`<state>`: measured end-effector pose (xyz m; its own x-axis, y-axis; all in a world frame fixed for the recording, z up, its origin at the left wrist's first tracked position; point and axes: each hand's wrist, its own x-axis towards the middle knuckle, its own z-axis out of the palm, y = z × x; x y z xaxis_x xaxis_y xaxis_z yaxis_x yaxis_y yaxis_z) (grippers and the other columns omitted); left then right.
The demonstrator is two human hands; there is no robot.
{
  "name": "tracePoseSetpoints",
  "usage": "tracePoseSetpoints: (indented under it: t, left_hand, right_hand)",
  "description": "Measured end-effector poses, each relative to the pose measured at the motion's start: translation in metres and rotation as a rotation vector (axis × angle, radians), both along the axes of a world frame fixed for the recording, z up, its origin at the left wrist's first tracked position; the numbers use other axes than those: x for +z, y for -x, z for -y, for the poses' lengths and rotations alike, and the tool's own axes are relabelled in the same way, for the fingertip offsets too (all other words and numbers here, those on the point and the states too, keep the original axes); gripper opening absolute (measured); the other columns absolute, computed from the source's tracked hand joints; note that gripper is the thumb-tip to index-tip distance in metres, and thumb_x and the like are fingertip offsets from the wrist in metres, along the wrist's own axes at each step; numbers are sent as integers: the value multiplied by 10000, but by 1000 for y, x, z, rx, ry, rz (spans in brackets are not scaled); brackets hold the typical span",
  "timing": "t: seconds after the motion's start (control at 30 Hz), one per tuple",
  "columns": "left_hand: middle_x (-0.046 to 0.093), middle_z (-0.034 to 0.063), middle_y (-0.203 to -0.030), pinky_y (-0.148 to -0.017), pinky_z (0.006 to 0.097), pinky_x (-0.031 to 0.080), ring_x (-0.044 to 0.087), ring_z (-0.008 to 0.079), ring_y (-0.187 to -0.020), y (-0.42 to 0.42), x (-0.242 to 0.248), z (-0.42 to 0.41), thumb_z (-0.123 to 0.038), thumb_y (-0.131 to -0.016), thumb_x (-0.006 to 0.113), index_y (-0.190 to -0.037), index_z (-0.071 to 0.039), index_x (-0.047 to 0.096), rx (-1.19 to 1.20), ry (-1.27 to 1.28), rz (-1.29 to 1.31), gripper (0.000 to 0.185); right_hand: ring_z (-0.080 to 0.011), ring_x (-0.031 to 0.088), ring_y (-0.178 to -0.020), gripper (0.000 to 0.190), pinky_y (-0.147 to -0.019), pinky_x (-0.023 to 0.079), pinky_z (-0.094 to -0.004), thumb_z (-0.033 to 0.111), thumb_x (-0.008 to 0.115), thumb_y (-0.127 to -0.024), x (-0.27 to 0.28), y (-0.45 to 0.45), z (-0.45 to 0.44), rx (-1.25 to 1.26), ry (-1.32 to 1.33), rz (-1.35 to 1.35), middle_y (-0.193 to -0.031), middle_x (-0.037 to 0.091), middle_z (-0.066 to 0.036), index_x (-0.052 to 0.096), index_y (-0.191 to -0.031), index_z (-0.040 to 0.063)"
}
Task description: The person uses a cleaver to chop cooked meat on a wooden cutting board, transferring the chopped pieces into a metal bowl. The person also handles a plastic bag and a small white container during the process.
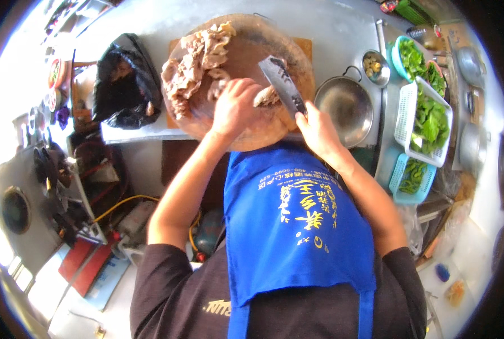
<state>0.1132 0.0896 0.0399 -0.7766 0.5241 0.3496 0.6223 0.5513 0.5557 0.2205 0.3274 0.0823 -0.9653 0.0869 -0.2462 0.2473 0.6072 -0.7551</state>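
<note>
A thick round wooden chopping block (256,44) lies before me. My right hand (320,129) grips a cleaver (283,82) by the handle, its dark blade angled across the block with bits stuck to it. To its left, my left hand (236,106) has curled fingers against a piece of meat (267,96), right beside the blade; the fingertips are partly hidden. A heap of pale, cooked-looking meat (201,55) covers the block's left side. Another small piece of meat (218,82) is just beyond my left hand.
Left of the block sits an open black plastic bag (127,82). On the right are a metal wok (345,110), a small metal bowl (375,68) of pale pieces, a white basket (404,114) of leafy greens and a blue basket (430,180) of green peppers. A blue apron (294,262) covers my front.
</note>
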Motion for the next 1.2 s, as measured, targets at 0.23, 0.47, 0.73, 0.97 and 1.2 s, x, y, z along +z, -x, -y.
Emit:
tracePoseSetpoints:
  t: [0.23, 0.47, 0.73, 0.97, 1.2]
  left_hand:
    - [725, 128, -1133, -959, 446, 570, 669, 361, -1082, -6, -40, -19, -42, -926, 709, -1074, -47, 759, -93, -93, 161, 156]
    - [715, 126, -1131, -942, 452, 560, 652, 372, -1052, -11, -40, -15, -72, -942, 732, -1059, -44, 751, -32, -88, 165, 121]
    - [715, 133, -1124, -940, 453, 561, 655, 380, -1059, -11, -46, -10, -50, -928, 737, -1049, -34, 742, 17, -141, 116, 122]
    - [713, 138, -1131, -943, 452, 568, 659, 377, -1060, -12, -47, -12, -32, -935, 728, -1061, -26, 735, -82, -151, 137, 125]
    - [712, 145, -1132, -944, 450, 569, 664, 376, -1063, -19, -39, -12, -36, -946, 722, -1063, -30, 736, -46, -108, 167, 118]
  right_hand:
    - [-543, 711, -864, 294, -757, 562, -613, 210, 610, -1063, -27, 55, 36, 71, -254, -33, -885, 719, -340, 620, -1166, -65]
    - [-532, 732, -890, 248, -806, 581, -619, 181, 577, -1039, 3, 66, 24, 176, -215, 46, -896, 735, -333, 595, -1154, -39]
    - [-539, 728, -893, 269, -803, 573, -621, 184, 582, -1043, -32, 71, 24, 133, -90, -52, -889, 722, -351, 592, -1195, -39]
    - [-543, 715, -919, 321, -799, 576, -590, 196, 609, -1060, -31, 80, 40, 118, -199, 7, -935, 718, -363, 630, -1238, -70]
    - [-547, 722, -910, 273, -814, 572, -625, 209, 574, -1047, 0, 65, 21, 187, -171, 80, -889, 722, -347, 595, -1168, -34]
